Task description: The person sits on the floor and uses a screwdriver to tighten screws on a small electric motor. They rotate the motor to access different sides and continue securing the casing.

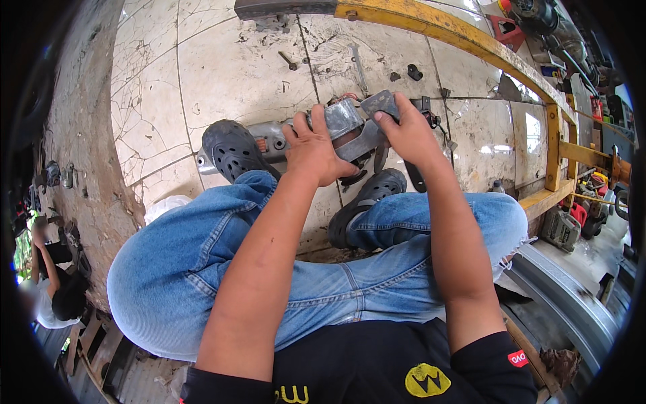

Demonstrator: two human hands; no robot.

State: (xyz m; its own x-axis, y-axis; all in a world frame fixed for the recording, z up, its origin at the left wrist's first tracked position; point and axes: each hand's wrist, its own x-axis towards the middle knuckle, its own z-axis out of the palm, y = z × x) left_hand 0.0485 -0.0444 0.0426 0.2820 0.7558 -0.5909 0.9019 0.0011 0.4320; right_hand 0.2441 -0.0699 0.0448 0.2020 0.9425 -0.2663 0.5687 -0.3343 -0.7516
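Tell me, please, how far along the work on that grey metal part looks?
Done: loose bolts and a small black piece lie on the tiled floor. In hand: the left hand and right hand both grip the grey metal part. What remains cannot be told.

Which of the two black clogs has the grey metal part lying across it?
The left clog: the grey metal part held by both hands runs over its toe. The right clog sits below it, clear.
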